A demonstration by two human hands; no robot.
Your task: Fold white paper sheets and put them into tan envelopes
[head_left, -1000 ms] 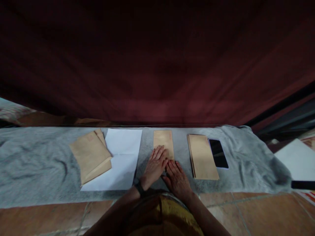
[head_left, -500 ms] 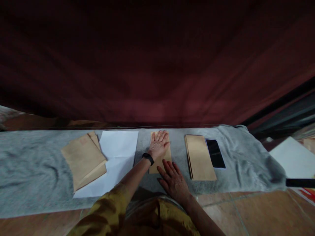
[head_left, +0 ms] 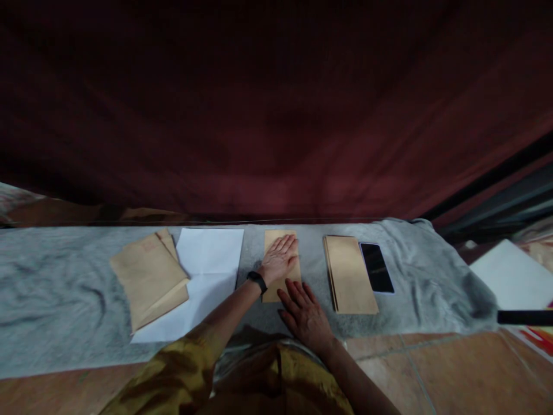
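A brown paper envelope (head_left: 272, 291) lies flat on the grey cloth in front of me. My left hand (head_left: 280, 257), with a black band on its wrist, rests palm down across the envelope's upper half, fingers stretched out. At the envelope's lower right edge lies my right hand (head_left: 305, 314), fingers spread and their tips on the paper. To the right sits a neat stack of brown envelopes (head_left: 351, 276). Leftward, more brown envelopes (head_left: 149, 276) lie askew, partly over creased white paper (head_left: 211, 253).
A phone (head_left: 377, 268) with a dark screen lies beside the right stack. The grey cloth (head_left: 52, 300) covers a long, narrow surface. A dark red curtain (head_left: 276, 144) hangs behind it. At the far right are a white panel (head_left: 514, 276) and a black bar (head_left: 525, 317).
My left hand has slid slightly down the envelope, baring more of its top edge. My right hand stays nearly in place. The view has shifted a little.
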